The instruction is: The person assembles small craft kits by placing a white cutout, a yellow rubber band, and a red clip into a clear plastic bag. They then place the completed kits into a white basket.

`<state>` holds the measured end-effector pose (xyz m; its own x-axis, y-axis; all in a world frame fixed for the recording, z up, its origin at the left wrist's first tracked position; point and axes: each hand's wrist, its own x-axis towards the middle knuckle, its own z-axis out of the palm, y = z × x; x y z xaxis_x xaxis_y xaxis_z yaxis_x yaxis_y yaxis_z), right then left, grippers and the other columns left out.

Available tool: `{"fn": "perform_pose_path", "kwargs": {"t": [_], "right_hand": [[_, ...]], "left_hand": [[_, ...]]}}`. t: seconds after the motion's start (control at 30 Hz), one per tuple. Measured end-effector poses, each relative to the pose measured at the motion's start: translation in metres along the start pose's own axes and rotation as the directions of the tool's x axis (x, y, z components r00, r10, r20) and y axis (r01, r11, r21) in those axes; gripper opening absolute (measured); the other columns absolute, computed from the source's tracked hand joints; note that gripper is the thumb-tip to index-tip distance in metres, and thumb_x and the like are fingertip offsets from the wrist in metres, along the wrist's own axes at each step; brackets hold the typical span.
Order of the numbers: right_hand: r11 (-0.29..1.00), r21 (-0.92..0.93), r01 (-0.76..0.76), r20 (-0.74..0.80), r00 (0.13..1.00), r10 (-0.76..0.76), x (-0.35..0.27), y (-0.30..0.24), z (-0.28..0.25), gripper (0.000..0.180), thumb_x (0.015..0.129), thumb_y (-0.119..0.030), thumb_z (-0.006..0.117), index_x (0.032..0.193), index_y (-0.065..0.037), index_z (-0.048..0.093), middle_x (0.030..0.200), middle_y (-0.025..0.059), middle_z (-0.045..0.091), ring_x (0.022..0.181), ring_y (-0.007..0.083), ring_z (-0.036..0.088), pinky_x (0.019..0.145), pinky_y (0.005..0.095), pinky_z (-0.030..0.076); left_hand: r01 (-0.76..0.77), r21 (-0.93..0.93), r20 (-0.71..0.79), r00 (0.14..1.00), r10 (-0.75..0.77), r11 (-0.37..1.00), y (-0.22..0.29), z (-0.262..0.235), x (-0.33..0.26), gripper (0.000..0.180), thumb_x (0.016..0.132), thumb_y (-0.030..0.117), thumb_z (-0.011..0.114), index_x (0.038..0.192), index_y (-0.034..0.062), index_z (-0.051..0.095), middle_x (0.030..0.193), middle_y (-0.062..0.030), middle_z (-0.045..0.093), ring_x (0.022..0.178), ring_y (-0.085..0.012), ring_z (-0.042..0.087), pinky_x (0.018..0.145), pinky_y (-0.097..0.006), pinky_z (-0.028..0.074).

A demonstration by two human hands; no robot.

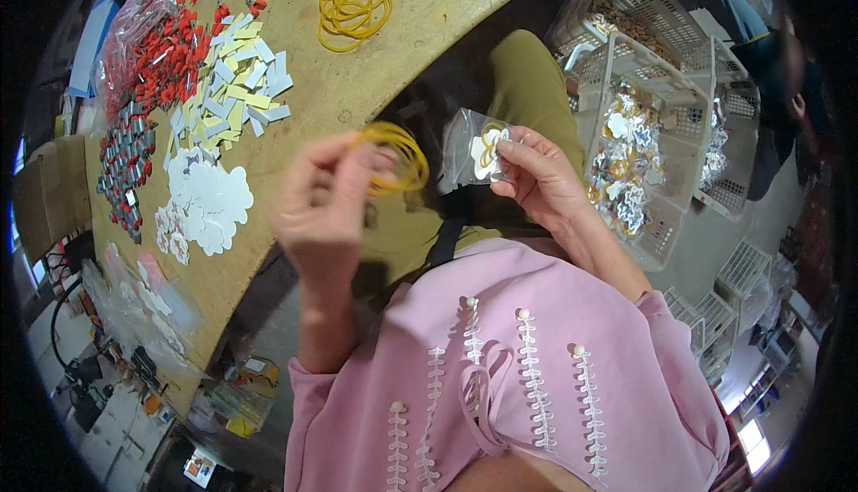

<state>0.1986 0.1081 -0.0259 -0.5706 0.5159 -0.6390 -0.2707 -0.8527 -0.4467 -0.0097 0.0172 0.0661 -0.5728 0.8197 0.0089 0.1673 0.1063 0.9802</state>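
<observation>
My left hand [326, 197], slightly blurred, is closed on several yellow rubber bands [409, 157] that loop out from its fingertips. Between the thumb and fingers of my right hand [547, 170] is a small clear plastic bag [459, 145], held over my lap. Inside it shows a white cutout [488, 159] with a yellow loop against it. A gap separates the bands from the bag. On the table at the upper middle lies a loose heap of similar yellow bands [356, 9].
The wooden table [313, 99] carries white cloud-shaped cutouts [214, 201], pale strips [237, 85], small red parts [170, 63] and grey cylinders [127, 166]. At right, white plastic baskets [675, 170] hold filled shiny packets [621, 166]. Another person [760, 63] is at the far right.
</observation>
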Motion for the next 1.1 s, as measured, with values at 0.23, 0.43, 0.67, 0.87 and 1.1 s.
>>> {"fn": "perform_pose_path", "kwargs": {"t": [0.23,0.43,0.67,0.87,1.1], "right_hand": [[0.990,0.136,-0.046,0.096,0.995,0.033,-0.016,-0.015,0.011,0.025,0.100,-0.019,0.049,0.115,-0.001,0.056,0.100,0.0092,0.064,0.084,0.0162,0.067,0.068,0.0345,0.062],[0.950,0.292,-0.107,0.255,0.966,0.031,-0.020,-0.013,0.014,0.028,0.101,-0.020,0.046,0.121,-0.001,0.053,0.110,0.0117,0.062,0.096,0.0205,0.065,0.076,0.0358,0.061],[0.992,0.088,-0.089,0.239,0.969,0.065,-0.029,-0.018,0.034,0.029,0.098,-0.014,0.050,0.124,0.000,0.052,0.111,0.0106,0.063,0.098,0.0176,0.065,0.083,0.0389,0.059],[0.998,-0.066,-0.011,0.218,0.976,0.025,-0.036,-0.013,0.038,0.040,0.090,-0.001,0.059,0.129,0.000,0.048,0.114,0.0100,0.063,0.101,0.0164,0.064,0.084,0.0340,0.058],[0.972,-0.181,0.147,0.228,0.968,-0.104,-0.040,-0.010,0.043,0.040,0.091,0.000,0.060,0.130,-0.001,0.048,0.114,0.0088,0.063,0.100,0.0166,0.064,0.084,0.0312,0.057]], "left_hand": [[-0.349,0.691,-0.093,0.826,0.556,0.633,0.022,-0.020,0.081,0.030,0.086,0.009,0.070,0.113,-0.0007,0.062,0.108,-0.0070,0.063,0.091,-0.0075,0.057,0.077,-0.021,0.048],[-0.083,-0.104,0.074,0.993,0.091,0.991,-0.004,0.008,0.009,0.049,0.079,0.006,0.073,0.123,-0.0006,0.052,0.105,-0.0102,0.061,0.085,-0.0108,0.058,0.066,-0.019,0.046],[0.294,-0.180,0.146,0.952,-0.270,0.939,-0.024,0.017,-0.006,0.014,0.093,0.013,0.063,0.098,0.0006,0.060,0.079,-0.0019,0.065,0.066,-0.0047,0.057,0.057,-0.017,0.044],[0.249,-0.227,0.157,0.963,-0.217,0.942,-0.036,0.019,-0.008,0.015,0.098,0.017,0.057,0.095,0.0025,0.058,0.077,-0.0010,0.065,0.064,-0.0037,0.056,0.057,-0.017,0.043],[0.289,-0.219,0.236,0.942,-0.236,0.932,-0.033,0.023,-0.010,0.010,0.096,0.011,0.058,0.097,0.0008,0.059,0.079,-0.0007,0.063,0.065,-0.0041,0.055,0.060,-0.019,0.045]]}}
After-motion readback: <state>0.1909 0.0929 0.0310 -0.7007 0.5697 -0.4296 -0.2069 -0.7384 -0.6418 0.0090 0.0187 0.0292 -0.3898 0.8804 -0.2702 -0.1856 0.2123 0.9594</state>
